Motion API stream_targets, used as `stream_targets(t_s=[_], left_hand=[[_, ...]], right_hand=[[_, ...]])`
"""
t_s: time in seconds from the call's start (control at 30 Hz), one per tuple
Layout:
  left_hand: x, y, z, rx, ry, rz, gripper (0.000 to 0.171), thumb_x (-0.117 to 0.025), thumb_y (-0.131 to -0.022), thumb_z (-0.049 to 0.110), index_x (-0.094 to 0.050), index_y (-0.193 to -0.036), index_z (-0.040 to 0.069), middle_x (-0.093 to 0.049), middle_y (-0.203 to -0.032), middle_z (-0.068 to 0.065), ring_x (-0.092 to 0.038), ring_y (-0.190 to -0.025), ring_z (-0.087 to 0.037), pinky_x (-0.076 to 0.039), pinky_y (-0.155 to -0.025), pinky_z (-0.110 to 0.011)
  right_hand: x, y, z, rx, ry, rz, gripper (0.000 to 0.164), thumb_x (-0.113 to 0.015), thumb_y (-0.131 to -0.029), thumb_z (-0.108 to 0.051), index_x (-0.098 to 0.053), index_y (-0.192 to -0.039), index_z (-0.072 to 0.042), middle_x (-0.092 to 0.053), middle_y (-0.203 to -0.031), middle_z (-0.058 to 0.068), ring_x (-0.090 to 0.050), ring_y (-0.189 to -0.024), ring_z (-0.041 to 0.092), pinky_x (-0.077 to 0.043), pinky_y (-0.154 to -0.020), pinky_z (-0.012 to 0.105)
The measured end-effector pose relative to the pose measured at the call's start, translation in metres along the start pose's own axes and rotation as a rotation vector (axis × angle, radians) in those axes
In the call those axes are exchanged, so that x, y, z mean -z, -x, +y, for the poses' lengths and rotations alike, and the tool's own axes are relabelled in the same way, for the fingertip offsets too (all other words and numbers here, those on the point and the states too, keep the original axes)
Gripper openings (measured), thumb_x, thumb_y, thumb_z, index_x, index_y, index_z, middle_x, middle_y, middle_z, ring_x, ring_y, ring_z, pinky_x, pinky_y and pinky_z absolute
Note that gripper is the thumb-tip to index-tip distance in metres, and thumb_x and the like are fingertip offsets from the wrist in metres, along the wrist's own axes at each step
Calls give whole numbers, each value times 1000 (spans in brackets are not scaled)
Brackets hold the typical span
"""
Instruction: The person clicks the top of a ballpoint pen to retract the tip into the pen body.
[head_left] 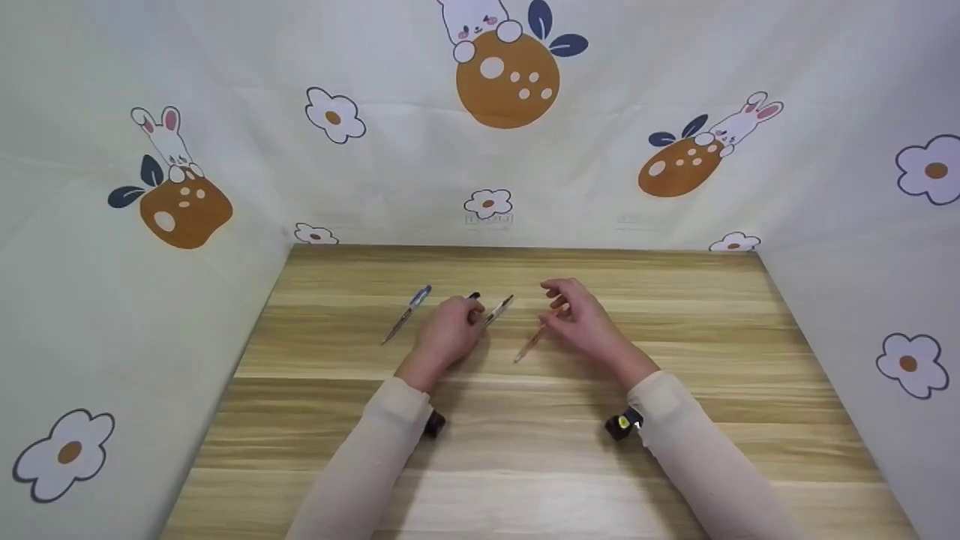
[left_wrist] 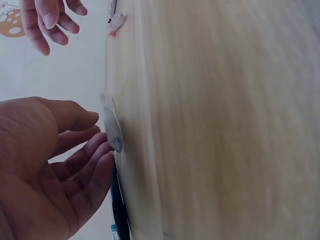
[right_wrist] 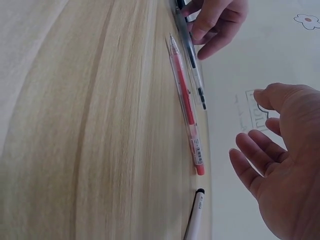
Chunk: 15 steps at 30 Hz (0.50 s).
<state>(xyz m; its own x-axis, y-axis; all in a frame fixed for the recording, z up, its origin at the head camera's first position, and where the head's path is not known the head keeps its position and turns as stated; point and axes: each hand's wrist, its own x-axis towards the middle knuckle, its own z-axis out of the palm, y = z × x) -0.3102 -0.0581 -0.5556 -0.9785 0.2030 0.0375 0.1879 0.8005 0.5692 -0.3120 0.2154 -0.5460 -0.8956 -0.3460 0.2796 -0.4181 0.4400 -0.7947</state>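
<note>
Beside right hand (head_left: 589,321), red pen (right_wrist: 185,100); by left hand (head_left: 451,330), clear pen (head_left: 498,309); both hands loosely spread.

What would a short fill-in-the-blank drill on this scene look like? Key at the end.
1. In the head view, the blue pen lies to the ____ of the left hand.
2. The middle pen in the right wrist view has a ____ refill.
3. The wall covering shows white ____ with orange-brown centres.

Missing words: left; red; flowers.
</note>
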Motion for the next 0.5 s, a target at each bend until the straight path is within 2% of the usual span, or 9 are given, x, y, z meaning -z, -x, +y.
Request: stream_targets(t_s=[0.1, 0.23, 0.5], left_hand=[[1, 0, 4, 9, -1, 18, 25, -72, -105, 17, -79, -128, 9, -76, -116, -6, -71, -106, -24, -60, -94, -45], [0, 1, 10, -12, 33, 22, 25, -73, -104, 17, -78, -128, 9, -74, -114, -5, -70, -104, -22, -60, -92, -43], [-7, 2, 21, -104, 113, -15, 26, -72, -103, 12, -78, -128, 6, -72, -114, -5, -67, -104, -21, -59, -94, -42]], right_hand=[[1, 1, 1, 9, 2, 7, 51, -79, -97, 5, -61, -145, 5, -63, -127, 21, -66, -113, 41, -58, -99, 60], [5, 4, 3, 19, 4, 7, 51, -79, -97, 6, -60, -145, 6, -63, -127, 21, -67, -113, 44, -57, -100, 63], [15, 13, 8, 9, 68, 3, 50, -80, -99, 2, -62, -145, 4, -64, -128, 28, -69, -114, 41, -57, -98, 54]])
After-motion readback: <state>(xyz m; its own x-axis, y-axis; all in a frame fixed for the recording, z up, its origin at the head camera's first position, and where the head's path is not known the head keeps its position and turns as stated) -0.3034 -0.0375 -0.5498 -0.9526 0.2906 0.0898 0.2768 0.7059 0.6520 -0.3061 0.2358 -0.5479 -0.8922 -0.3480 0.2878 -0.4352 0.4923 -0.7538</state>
